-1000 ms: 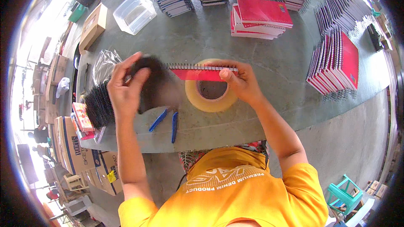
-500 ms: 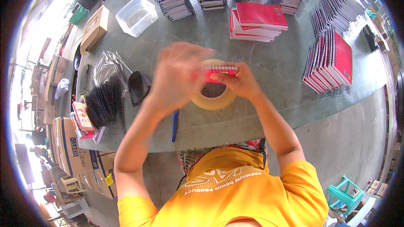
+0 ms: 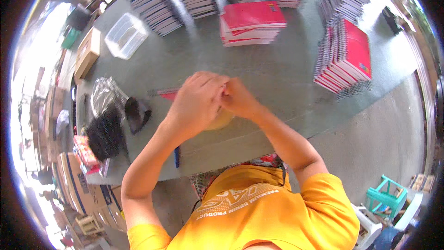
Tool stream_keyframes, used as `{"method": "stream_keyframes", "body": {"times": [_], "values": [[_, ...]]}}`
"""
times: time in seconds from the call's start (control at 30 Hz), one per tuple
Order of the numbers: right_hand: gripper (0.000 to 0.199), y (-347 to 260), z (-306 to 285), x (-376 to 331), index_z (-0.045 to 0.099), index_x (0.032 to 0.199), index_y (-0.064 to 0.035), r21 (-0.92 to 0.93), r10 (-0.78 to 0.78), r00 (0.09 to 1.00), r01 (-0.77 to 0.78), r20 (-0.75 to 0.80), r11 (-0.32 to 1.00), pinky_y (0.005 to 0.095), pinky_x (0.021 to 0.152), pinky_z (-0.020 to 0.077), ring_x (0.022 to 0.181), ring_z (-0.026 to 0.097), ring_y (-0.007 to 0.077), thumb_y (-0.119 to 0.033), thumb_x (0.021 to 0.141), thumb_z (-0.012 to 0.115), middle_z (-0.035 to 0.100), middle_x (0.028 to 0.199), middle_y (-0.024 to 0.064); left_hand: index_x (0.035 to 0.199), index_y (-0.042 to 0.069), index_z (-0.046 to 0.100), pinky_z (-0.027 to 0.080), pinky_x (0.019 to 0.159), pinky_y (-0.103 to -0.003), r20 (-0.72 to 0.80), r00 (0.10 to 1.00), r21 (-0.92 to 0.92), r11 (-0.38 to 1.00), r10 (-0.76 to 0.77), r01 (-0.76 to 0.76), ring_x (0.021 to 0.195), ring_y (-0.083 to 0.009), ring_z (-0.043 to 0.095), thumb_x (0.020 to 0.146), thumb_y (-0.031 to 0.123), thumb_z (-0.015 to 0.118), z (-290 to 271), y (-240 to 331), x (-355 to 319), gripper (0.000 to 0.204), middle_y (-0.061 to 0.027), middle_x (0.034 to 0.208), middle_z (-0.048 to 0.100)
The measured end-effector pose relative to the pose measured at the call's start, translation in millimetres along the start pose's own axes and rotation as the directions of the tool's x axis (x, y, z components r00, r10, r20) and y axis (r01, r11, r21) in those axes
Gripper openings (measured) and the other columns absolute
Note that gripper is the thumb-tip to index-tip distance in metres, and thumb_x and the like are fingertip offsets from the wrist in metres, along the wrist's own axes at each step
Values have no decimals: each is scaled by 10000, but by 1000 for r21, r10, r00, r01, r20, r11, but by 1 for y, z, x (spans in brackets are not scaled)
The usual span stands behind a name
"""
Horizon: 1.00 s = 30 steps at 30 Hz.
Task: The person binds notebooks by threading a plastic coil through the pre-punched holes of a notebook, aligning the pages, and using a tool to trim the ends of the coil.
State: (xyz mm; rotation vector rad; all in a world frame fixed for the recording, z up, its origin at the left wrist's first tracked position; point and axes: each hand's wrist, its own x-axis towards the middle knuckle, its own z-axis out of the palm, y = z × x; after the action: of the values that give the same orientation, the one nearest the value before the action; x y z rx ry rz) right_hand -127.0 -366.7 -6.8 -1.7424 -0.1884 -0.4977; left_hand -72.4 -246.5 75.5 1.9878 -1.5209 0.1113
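Though blurry, hands (image 3: 196, 102) seemingly closer together

"Is that flat, spiral-edged paper notebook (image 3: 168, 95) red?"
"Yes, red like the stacked rectangular paper notebooks (image 3: 253, 15), whose page edges are white."
"And the yellow-orange, short-sleeved fabric T-shirt (image 3: 282, 213)?"
"White print across it."

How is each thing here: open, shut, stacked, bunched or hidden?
Left hand: curled
Right hand: curled
Red spiral-edged piece: partly hidden
Tape roll: mostly hidden
Long blue object: partly hidden
Black coils: bunched
Clear box: open-topped
Middle red notebooks: shut, stacked
Right red notebooks: shut, stacked
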Motion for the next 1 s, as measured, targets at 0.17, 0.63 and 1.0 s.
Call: {"method": "stream_keyframes", "body": {"times": [0.17,0.63,1.0], "values": [[203,-14,-10,2,588,973,-8,-89,215,969,-205,124,975,348,715,472,830,627,262,-110,798,592,644,920,164,868,56,619,462,764,-373,52,998,189,980,46,-55,846,-264,569,720,89,623,-6,1,4,152,-62,831,612],[277,-30,7,5,573,1037,-52,628,342,937,-226,-68,745,290,757,460,826,553,144,-277,878,595,575,926,34,1106,58,579,464,820,-396,22,950,109,945,-312,308,917,-327,595,785,130,644,-13,12,-20,335,-180,950,602],[524,-131,-250,-43,354,1323,63,-432,-38,751,-337,-660,836,301,967,384,1165,485,238,-172,889,532,495,1270,171,1008,29,620,450,825,-388,-116,979,0,986,-167,168,980,-342,556,767,51,644,-27,5,-47,243,-181,1060,561]]}}
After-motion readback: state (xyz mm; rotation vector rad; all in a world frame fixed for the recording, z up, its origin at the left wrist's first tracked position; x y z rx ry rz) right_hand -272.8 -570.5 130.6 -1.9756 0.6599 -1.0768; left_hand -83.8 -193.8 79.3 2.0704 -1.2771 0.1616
